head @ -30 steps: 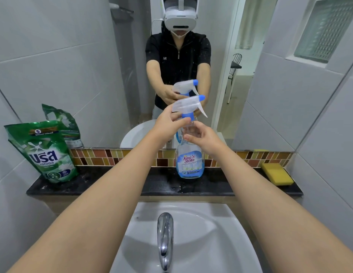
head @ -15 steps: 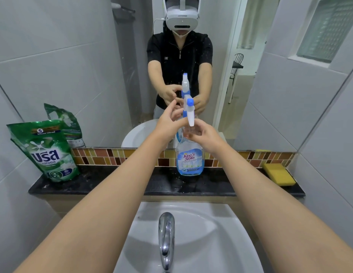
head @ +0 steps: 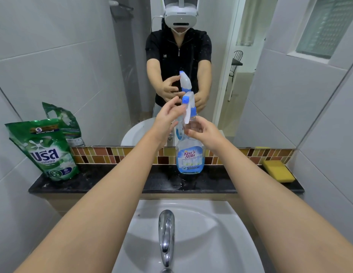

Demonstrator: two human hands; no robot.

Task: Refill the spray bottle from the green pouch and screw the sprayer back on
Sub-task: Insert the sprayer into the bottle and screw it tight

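Both arms were stretched forward over the sink (head: 201, 229) toward the shelf (head: 116, 180). The left hand (head: 166, 119) was beside the sprayer (head: 188, 107), with its fingers straight and spread a little; the fingertips were just beside the sprayer head, and I could not tell if they touched it. The right hand (head: 204, 133) was at the neck of the spray bottle (head: 189, 154), with the fingers and thumb curled round the clear upper part, holding it.

A chrome tap (head: 166, 233) stood in the near middle of the sink. The green pouch (head: 46, 150) stood upright at the left end of the dark shelf, well apart from the bottle, leaning to the wall. A yellow sponge (head: 279, 171) lay at the right end. Behind the shelf ran a strip of small brown and yellow tiles (head: 112, 154), and above it the mirror (head: 83, 66) showed the person and the bottle again. Nothing stood between the hands and the bottle.

The spray bottle stood upright on the shelf, near the middle, close to the tile strip. It was clear plastic with blue liquid in the lower part and a blue label. The sprayer sat on top, white with a blue nozzle and a blue collar, its trigger hanging down toward the camera.
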